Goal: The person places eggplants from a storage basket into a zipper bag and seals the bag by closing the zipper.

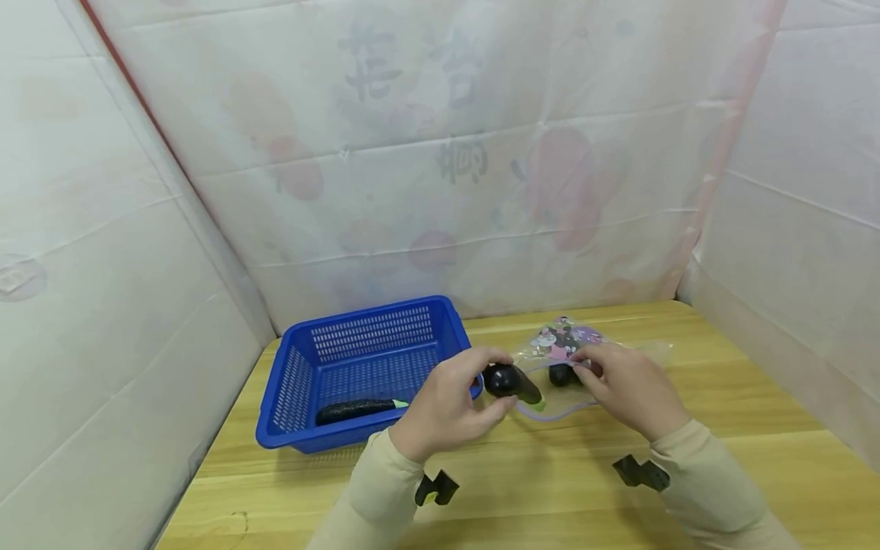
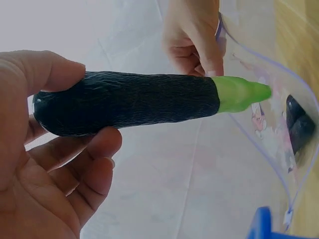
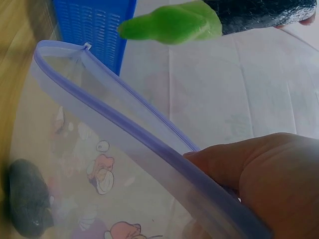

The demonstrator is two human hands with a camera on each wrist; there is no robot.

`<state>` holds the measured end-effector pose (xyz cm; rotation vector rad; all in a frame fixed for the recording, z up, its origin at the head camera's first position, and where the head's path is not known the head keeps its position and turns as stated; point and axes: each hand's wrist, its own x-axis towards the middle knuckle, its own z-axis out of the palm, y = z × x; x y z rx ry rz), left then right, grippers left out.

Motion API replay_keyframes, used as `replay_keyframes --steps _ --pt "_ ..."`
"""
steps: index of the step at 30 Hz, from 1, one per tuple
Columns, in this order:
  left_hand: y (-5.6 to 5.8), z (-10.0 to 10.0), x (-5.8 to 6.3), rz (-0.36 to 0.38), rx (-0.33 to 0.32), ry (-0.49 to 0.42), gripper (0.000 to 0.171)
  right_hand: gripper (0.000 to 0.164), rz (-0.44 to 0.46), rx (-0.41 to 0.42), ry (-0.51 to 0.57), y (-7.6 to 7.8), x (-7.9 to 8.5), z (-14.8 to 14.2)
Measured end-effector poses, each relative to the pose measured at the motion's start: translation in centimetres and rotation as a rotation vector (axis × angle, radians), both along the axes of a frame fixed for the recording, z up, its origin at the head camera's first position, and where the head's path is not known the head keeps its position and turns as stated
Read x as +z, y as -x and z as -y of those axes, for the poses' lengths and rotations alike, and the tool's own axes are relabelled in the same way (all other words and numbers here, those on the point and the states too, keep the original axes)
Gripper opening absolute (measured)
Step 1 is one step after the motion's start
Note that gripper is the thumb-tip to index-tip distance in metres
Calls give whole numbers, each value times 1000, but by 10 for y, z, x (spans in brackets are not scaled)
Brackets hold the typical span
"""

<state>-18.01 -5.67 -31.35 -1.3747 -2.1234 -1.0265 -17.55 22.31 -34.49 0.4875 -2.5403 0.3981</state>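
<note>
My left hand point(image 1: 447, 401) grips a toy eggplant point(image 2: 149, 99) by its rounded dark end, thumb on one side and fingertips on the other. Its green stem tip points toward the mouth of a clear zip bag point(image 3: 134, 128) with a purple edge and cartoon prints. My right hand point(image 1: 635, 389) pinches that edge between thumb and fingers, and the mouth gapes. Inside the bag lies a dark, glossy thing point(image 3: 30, 198), partly hidden behind the right hand in the head view. Another dark eggplant point(image 1: 354, 411) with a green tip lies in the blue basket point(image 1: 330, 437).
The basket stands on the wooden table point(image 1: 756, 466), left of the bag and close beside the left hand. White printed cloth point(image 1: 433, 183) hangs behind the table and along both sides. Dark straps with small mounts sit at both wrists.
</note>
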Motion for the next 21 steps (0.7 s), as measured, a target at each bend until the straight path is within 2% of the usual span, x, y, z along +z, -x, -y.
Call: replay_keyframes --steps 7,12,21 --pt "-4 -8 -20 -26 -7 -45 39 8 8 6 7 -2 2 1" --pt "-4 -15 -28 -48 -6 -22 38 9 -16 0 -2 -4 6 -2" --pt "-4 -22 -41 -17 -9 46 37 9 -34 -1 -7 -2 9 -4"
